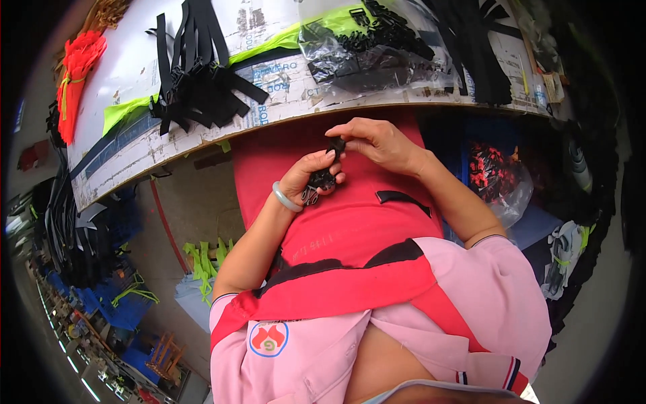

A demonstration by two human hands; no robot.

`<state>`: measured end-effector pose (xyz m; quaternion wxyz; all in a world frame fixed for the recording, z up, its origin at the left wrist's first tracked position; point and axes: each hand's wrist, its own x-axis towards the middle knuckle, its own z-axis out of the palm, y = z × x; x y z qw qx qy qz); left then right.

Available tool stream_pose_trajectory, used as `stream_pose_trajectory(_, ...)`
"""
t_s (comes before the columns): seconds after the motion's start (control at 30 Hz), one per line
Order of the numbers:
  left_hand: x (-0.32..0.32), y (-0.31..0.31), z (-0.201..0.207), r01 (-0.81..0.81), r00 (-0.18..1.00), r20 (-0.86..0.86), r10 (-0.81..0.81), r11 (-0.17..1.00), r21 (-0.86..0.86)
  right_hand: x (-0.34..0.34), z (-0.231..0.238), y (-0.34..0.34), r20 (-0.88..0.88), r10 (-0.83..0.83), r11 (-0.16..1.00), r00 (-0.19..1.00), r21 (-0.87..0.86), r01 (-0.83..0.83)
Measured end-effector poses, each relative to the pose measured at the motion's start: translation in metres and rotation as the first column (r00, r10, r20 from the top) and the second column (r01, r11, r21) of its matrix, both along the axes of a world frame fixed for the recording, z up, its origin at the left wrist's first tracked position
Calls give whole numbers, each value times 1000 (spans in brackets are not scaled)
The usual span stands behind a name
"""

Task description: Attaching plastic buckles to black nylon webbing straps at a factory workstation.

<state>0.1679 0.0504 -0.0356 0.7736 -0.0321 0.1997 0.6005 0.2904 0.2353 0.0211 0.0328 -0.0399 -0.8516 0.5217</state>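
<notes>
Above the red apron (323, 236) on my lap, my left hand (311, 176) is closed around several black plastic buckles (321, 180), which show between its fingers. At its thumb tip, one small black piece (336, 143), apparently another buckle, sticks up. My right hand (373, 141) pinches that piece from the other side, its fingertips nearly meeting the left thumb. How the piece sits between the fingers is partly hidden. Just beyond my hands runs the table's near edge.
On the white table (289, 84) lie a bundle of black webbing straps (202, 81), a clear bag of black buckles (377, 40), more black straps (481, 54) and a red-orange bundle (77, 74). A bag of red and black parts (494, 172) stands below at right.
</notes>
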Motion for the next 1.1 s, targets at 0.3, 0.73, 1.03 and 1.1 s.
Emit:
stream_pose_trajectory(0.3,9,0,3,-78,990,98,102,970,-231,80,36,109,-160,-761,542,628,376,752)
stream_pose_trajectory(0.73,7,3,-6,-60,996,54,77,962,-265,92,-10,153,-151,-786,224,600,835,503)
stream_pose_trajectory(1.03,15,4,11,-111,989,60,132,956,-271,106,-15,153,-52,-899,422,435,159,892)
stream_pose_trajectory(1.1,16,4,20,-178,981,4,194,905,-388,102,8,130,20,-885,454,465,-182,872)
